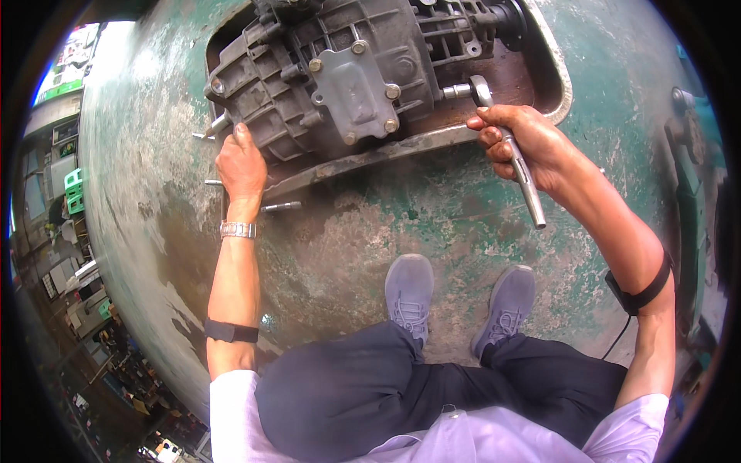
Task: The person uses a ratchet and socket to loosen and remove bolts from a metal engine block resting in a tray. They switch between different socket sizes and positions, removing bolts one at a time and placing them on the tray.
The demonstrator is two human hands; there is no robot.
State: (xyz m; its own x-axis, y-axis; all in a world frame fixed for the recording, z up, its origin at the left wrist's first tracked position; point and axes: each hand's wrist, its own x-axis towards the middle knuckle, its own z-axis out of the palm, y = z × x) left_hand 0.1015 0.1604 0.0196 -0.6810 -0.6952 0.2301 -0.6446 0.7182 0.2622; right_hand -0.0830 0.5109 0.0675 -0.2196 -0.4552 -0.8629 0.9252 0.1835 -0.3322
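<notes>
A grey metal gearbox (297, 100) lies on its side in a shallow metal tray (432, 140). On its facing side is a bolted cover plate (356, 96). My left hand (241, 166) is closed at the lower left rim of the housing, thumb up against its edge; its fingertips are hidden. In my right hand (525, 143) is a ratchet wrench (526, 181), gripped around its handle. The wrench head points away from me, and a silver socket (457, 91) extends left from it to the gearbox's right part. Whether the socket sits on a bolt is unclear.
A short metal bar (282, 207) lies on the worn green floor (332, 255) beside my left wrist. My shoes (409, 293) stand before the tray. Teal equipment (698, 154) rises at the far right. Green stools (74, 191) and cluttered shelves are off to the left.
</notes>
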